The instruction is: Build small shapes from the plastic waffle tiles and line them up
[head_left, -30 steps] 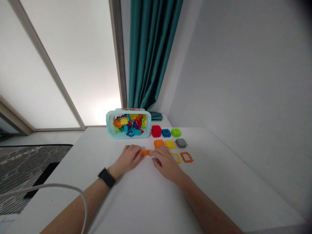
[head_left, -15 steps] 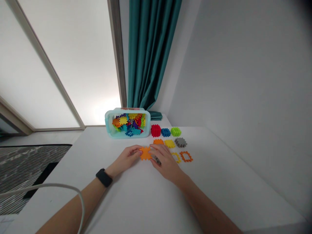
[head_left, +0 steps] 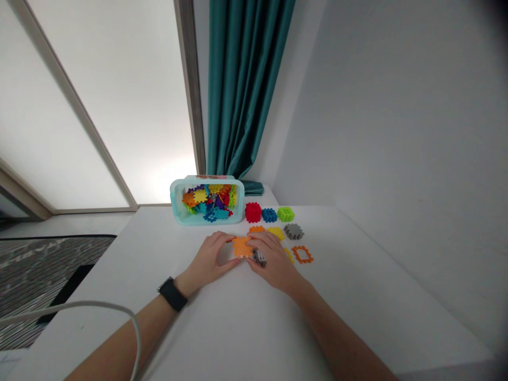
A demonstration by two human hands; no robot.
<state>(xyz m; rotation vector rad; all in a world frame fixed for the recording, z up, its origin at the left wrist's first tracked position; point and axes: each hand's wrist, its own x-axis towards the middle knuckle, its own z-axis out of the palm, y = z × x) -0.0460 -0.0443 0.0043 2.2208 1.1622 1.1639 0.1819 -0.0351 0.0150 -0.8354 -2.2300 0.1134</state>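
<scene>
An orange interlocking plastic block (head_left: 242, 247) is held flat between my left hand (head_left: 208, 257) and my right hand (head_left: 273, 259), with fingertips of both on its edges. A small grey piece (head_left: 259, 257) shows under my right fingers, partly hidden. Nearest my right hand lie a yellow frame piece (head_left: 289, 255), partly covered, and an orange frame piece (head_left: 302, 254). Beyond the hands sit a flat orange block (head_left: 256, 229) and a yellow block (head_left: 275, 233).
A pale blue plastic bin (head_left: 206, 221) full of colourful blocks stands at the table's back. Red (head_left: 253, 212), blue (head_left: 269, 215), lime (head_left: 286, 214) and grey (head_left: 293, 231) blocks lie beside it on the white table (head_left: 238, 328). A cable (head_left: 91, 304) crosses the left edge.
The orange block has turned from edge-on to showing its flat face and moved slightly forward. Both hands have closed in around it.
</scene>
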